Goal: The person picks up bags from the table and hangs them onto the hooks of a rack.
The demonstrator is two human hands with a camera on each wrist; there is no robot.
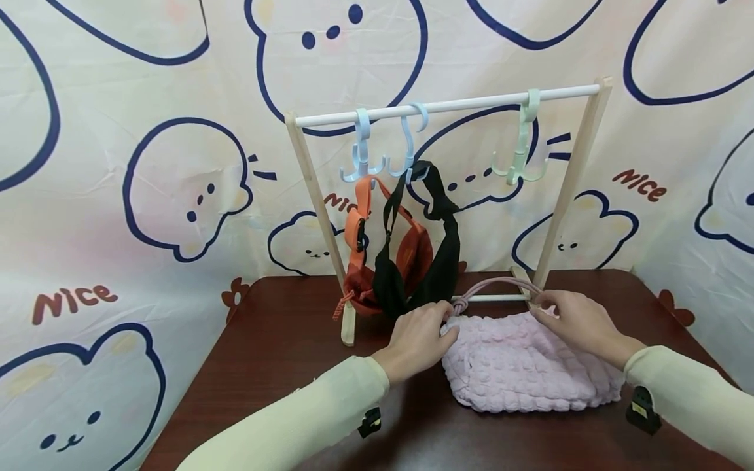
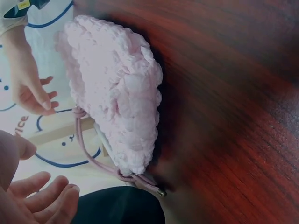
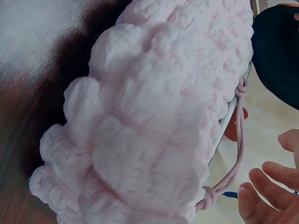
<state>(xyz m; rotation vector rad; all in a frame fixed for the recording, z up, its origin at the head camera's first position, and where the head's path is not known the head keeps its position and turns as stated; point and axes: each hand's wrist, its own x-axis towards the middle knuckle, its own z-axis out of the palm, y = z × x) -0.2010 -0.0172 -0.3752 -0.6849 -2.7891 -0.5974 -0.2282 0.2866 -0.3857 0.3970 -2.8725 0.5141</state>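
Note:
A puffy pale pink handbag [image 1: 530,363] lies on the dark wooden table, its mauve cord handle [image 1: 497,282] arched up from the far edge with a knot at each end. By the bag's upper left corner is my left hand [image 1: 417,340]; in the left wrist view its fingers [image 2: 44,198] are loosely bent, apart from the cord. My right hand [image 1: 580,325] hovers by the upper right corner. The right wrist view shows its fingers [image 3: 268,191] relaxed, with a gap between them and the handle. Neither hand holds anything.
Behind stands a rack with a white rail [image 1: 459,104] and wooden legs. Blue hooks [image 1: 362,147] carry an orange-red bag [image 1: 359,288] and a black bag [image 1: 446,258]. A green hook [image 1: 521,140] hangs at right with nothing on it. A printed cloth surrounds the table [image 1: 265,366].

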